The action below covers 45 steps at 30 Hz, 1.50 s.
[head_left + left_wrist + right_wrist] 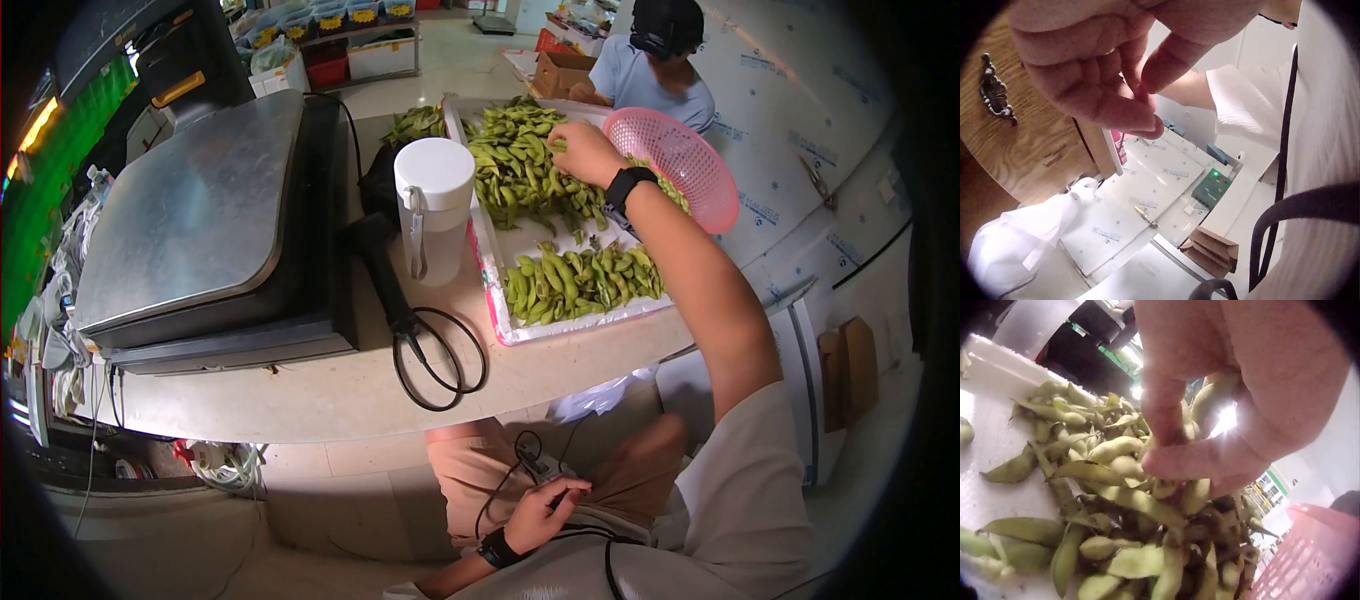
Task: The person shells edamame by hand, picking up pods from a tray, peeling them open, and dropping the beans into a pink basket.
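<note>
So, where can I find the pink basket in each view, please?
Head: the pink basket is at upper right, next to the right hand and the white tray.
Left wrist: not in it; the left hand pinches a black cable in the lap.
Right wrist: the basket fills the bottom right corner, past the green pods that the right hand pinches.
Shared landmark: the green pods, seen in the head and right wrist views.

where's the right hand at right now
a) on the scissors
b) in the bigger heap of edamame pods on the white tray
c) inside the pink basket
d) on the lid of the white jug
b: the right hand reaches over the white tray, and the right wrist view shows its thumb and fingers pinching edamame pods in the larger heap.
</note>
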Tool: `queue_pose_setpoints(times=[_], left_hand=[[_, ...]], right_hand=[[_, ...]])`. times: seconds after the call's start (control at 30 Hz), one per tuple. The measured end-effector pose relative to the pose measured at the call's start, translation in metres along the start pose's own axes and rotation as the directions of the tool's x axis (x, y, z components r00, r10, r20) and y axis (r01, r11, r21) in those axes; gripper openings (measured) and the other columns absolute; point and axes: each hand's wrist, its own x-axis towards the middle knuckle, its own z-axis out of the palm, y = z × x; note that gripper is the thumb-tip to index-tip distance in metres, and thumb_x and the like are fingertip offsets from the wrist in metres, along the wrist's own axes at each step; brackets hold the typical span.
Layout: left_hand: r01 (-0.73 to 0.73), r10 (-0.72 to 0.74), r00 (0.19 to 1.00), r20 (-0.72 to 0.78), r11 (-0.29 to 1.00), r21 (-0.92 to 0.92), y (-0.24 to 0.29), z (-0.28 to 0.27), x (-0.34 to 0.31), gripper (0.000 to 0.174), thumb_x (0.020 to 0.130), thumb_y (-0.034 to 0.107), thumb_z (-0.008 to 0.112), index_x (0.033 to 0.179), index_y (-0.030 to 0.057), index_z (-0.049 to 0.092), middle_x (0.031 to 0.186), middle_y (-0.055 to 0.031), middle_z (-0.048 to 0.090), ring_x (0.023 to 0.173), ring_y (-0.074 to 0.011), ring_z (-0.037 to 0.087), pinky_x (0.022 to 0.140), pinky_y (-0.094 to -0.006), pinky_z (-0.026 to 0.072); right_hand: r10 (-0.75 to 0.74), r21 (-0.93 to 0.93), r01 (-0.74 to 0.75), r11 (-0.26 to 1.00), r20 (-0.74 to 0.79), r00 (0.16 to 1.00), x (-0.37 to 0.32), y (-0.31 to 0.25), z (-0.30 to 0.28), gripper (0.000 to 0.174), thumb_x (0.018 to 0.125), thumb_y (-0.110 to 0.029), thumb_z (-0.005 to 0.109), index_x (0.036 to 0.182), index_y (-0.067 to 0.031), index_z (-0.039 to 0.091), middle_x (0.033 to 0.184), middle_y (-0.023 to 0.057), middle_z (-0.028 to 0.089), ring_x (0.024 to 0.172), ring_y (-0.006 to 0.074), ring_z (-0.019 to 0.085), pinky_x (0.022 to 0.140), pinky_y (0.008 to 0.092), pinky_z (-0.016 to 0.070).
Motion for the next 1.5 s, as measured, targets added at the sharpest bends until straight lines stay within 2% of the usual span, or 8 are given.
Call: queue_pose_setpoints(times=[0.1,0.5,0.63,0.73,0.8,0.93,1.2,1.5], left_hand=[[0.010,-0.010,1.000,0.000,1.000,0.011,0.001,0.000,0.000,0.019,0.088,0.002,0.053,0.105,0.0040,0.060,0.094,-0.0094,0.064,0.084,-0.0189,0.063,0.076,-0.0266,0.0479],[0.018,-0.021,1.000,-0.022,0.989,-0.144,-0.002,-0.001,0.004,0.019,0.094,0.007,0.047,0.108,-0.0005,0.057,0.101,-0.0062,0.062,0.088,-0.0115,0.058,0.079,-0.0246,0.0470],[-0.014,-0.040,0.990,-0.134,0.926,-0.376,0.010,-0.012,0.010,0.024,0.095,0.012,0.050,0.116,0.0006,0.054,0.104,-0.0052,0.062,0.090,-0.0110,0.057,0.079,-0.0238,0.0457],[-0.073,0.021,0.996,-0.082,0.707,-0.703,0.033,-0.013,0.021,0.037,0.096,0.019,0.046,0.128,0.0002,0.043,0.121,-0.0139,0.054,0.110,-0.0203,0.053,0.093,-0.0337,0.0423],[-0.094,0.105,0.994,-0.040,0.584,-0.806,0.049,0.001,0.025,0.048,0.096,0.028,0.045,0.135,0.0005,0.035,0.131,-0.0157,0.045,0.120,-0.0245,0.046,0.100,-0.0384,0.0359],[0.012,-0.003,1.000,0.011,0.201,-0.980,0.060,0.024,0.020,0.056,0.097,0.040,0.035,0.136,-0.0002,0.033,0.137,-0.0144,0.040,0.126,-0.0250,0.039,0.107,-0.0371,0.0274],[-0.015,-0.102,0.994,-0.048,0.301,-0.953,0.067,0.065,0.008,0.052,0.098,0.041,0.029,0.126,0.0005,0.043,0.133,-0.0164,0.044,0.124,-0.0288,0.043,0.102,-0.0373,0.0357],[0.154,-0.149,0.980,0.134,0.136,-0.979,0.019,0.087,-0.018,0.042,0.097,0.036,0.034,0.118,0.0029,0.048,0.119,-0.0145,0.053,0.115,-0.0285,0.049,0.100,-0.0375,0.0380]], right_hand=[[0.091,0.234,-0.093,0.968,0.017,0.996,0.005,0.000,-0.012,0.024,0.072,-0.005,0.062,0.093,0.0058,0.061,0.069,0.0167,0.065,0.050,0.0197,0.063,0.056,0.0311,0.0507],[0.212,0.876,-0.103,0.471,0.002,0.977,-0.020,-0.015,-0.038,0.022,0.083,-0.004,0.058,0.103,0.0055,0.054,0.084,0.0127,0.064,0.068,0.0156,0.063,0.062,0.0238,0.0512],[-0.030,0.913,-0.117,0.391,0.139,0.990,-0.103,-0.068,-0.072,0.019,0.088,-0.006,0.056,0.105,0.0027,0.053,0.086,0.0101,0.062,0.077,0.0148,0.062,0.065,0.0239,0.0513],[-0.144,0.889,-0.004,0.458,0.079,0.986,-0.211,-0.110,-0.064,0.022,0.085,0.001,0.054,0.107,-0.0023,0.054,0.094,0.0053,0.056,0.085,0.0127,0.059,0.071,0.0250,0.0508],[-0.288,0.617,0.289,0.732,-0.105,0.952,-0.260,-0.121,-0.049,0.028,0.077,0.005,0.056,0.105,-0.0014,0.057,0.097,0.0099,0.057,0.084,0.0206,0.059,0.072,0.0305,0.0498],[-0.274,0.564,0.325,0.760,-0.176,0.946,-0.333,-0.139,-0.020,0.036,0.072,0.003,0.061,0.108,-0.0033,0.058,0.105,0.0119,0.056,0.091,0.0270,0.060,0.075,0.0336,0.0505],[-0.259,0.456,0.337,0.824,-0.227,0.939,-0.421,-0.133,-0.006,0.037,0.074,-0.005,0.064,0.111,-0.0062,0.058,0.113,0.0072,0.055,0.103,0.0238,0.051,0.088,0.0362,0.0407],[-0.148,0.567,0.296,0.769,-0.293,0.945,-0.474,-0.121,-0.004,0.039,0.074,-0.013,0.059,0.112,-0.0067,0.055,0.117,0.0103,0.050,0.113,0.0289,0.046,0.097,0.0434,0.0312]])
